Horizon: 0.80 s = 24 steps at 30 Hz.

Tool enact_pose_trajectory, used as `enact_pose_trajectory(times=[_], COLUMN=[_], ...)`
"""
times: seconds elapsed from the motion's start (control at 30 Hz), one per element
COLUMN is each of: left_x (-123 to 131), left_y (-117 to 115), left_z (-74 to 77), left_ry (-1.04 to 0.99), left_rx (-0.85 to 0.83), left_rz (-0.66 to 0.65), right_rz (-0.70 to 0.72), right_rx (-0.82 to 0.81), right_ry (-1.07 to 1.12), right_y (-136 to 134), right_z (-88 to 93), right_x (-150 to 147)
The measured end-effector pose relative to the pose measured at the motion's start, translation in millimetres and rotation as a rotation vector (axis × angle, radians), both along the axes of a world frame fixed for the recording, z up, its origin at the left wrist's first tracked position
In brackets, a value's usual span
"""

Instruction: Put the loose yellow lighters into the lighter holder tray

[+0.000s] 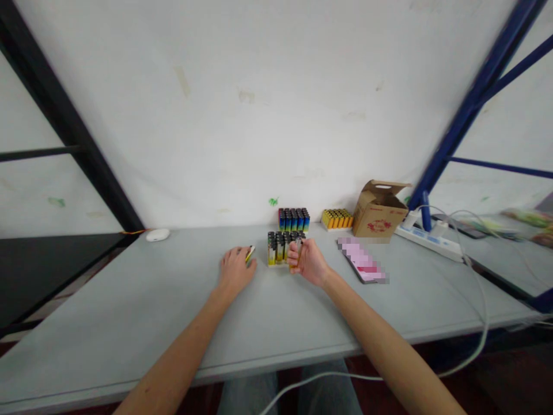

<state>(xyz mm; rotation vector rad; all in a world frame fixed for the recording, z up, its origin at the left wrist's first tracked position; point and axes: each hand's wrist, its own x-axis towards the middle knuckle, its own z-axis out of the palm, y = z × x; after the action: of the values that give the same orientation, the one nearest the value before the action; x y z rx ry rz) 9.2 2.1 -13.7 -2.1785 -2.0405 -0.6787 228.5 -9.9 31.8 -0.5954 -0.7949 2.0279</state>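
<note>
Near the middle of the grey table, my left hand (237, 267) is closed on a small yellow and white lighter (249, 253). My right hand (307, 261) has its fingers wrapped round a clear yellowish lighter (297, 255), partly hidden by the fingers. It is at the right side of a tray of upright lighters with dark tops (279, 251), covering part of it. Behind that tray, a block of blue and multicoloured lighters (294, 220) stands near the wall. Farther right is a tray of yellow lighters (337, 219).
An open cardboard box (377, 219) stands at the back right, with a phone (362, 260) lying in front. A power strip (430, 242) with white cables is farther right. A white case (158, 235) lies at the back left. A cable hangs across the front edge.
</note>
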Motion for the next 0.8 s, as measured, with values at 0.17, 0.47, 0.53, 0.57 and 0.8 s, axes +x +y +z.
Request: enact_pose_trajectory(times=[0.17, 0.47, 0.53, 0.57, 0.8], left_x=[0, -4, -6, -7, -6], left_y=[0, 2, 4, 5, 11], left_z=[2.0, 0.7, -0.9, -1.8, -4.0], left_ry=[0.001, -0.040, -0.082, -0.110, -0.331], left_rx=[-0.011, 0.036, 0.058, 0.072, 0.220], left_rz=[-0.024, -0.062, -0.087, -0.098, -0.189], right_rz=[0.048, -0.066, -0.074, -0.080, -0.213], right_rx=[0.021, 0.137, 0.162, 0.178, 0.396], right_ry=[0.025, 0.025, 0.001, -0.011, -0.175], right_y=[-1, -3, -4, -4, 1], right_z=[-1.0, -0.9, -1.6, -2.1, -8.7], right_x=[0, 0, 0, 0, -4])
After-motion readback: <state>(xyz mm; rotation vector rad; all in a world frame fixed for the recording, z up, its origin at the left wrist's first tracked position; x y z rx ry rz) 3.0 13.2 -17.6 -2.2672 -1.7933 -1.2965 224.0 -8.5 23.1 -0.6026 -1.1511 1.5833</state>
